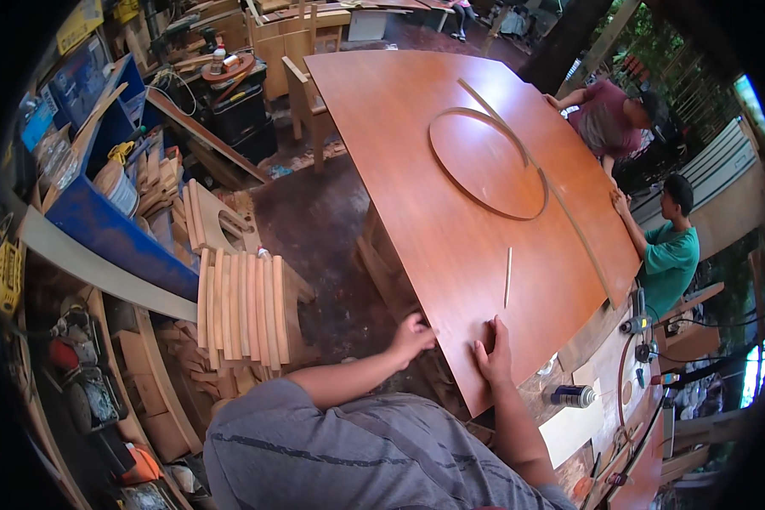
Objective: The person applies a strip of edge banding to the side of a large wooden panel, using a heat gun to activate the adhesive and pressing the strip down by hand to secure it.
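1. The large, flat reddish-brown wooden panel (391,153) lies directly in front of me, stretching away to the upper right, with its narrow near corner between my forearms.
2. My left hand (410,340) is at the panel's left edge, close to that corner. Its fingers are curled; I cannot tell whether they are clamped on the edge or only touching it.
3. My right hand (495,359) is over the near end of the panel, its thumb and fingers apart, with nothing visible between them.
4. Just beyond my right fingertips, a thin, straight, pale wooden stick (508,278) lies on the panel.
5. Farther up, a thin brown ring of bent strip (483,204) sits on it, beside a long, narrow, light-brown wooden strip (575,238) that runs diagonally.
6. Along the far right side, a co-worker in maroon (605,119) and a co-worker in green (671,259) have hands at the panel's edge.
7. To my right, a dark-and-white cylindrical can (571,396) lies on its side on the pale, cluttered surface (610,361).
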`<state>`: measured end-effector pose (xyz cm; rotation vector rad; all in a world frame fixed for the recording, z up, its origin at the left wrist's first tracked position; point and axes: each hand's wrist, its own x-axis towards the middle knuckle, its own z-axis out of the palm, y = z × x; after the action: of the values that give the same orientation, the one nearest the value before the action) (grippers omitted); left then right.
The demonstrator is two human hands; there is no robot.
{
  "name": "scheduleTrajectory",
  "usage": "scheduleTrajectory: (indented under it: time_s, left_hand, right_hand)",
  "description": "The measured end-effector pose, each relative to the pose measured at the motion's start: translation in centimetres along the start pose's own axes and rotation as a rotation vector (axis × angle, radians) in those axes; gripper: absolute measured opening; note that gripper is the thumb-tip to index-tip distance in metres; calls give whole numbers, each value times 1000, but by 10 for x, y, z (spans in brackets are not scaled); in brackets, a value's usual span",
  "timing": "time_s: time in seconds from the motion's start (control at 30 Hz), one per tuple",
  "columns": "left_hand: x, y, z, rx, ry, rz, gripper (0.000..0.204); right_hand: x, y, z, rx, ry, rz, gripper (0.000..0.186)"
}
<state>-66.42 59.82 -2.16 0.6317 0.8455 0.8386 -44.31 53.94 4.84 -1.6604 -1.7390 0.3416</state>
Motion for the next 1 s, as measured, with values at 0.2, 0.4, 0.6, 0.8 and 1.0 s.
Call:
scheduleTrajectory:
  time_s: [0.2,0.4,0.6,0.8,1.0]
  left_hand:
    - [-5,9,4,85,-144,-137,53]
    - [19,32,-2,13,-46,-104,43]
    - [92,88,-69,-83,101,161,59]
    - [123,121,-70,75,113,238,62]
    - [151,139,-86,84,230,325,58]
  right_hand:
    - [1,-4,1,-32,13,-9,70]
    - [0,-12,-8,-79,16,82,70]
    - [3,-9,-5,-96,-3,55,73]
    - [-2,-3,-12,-109,-1,85,72]
    - [4,-6,-9,-76,5,71,72]
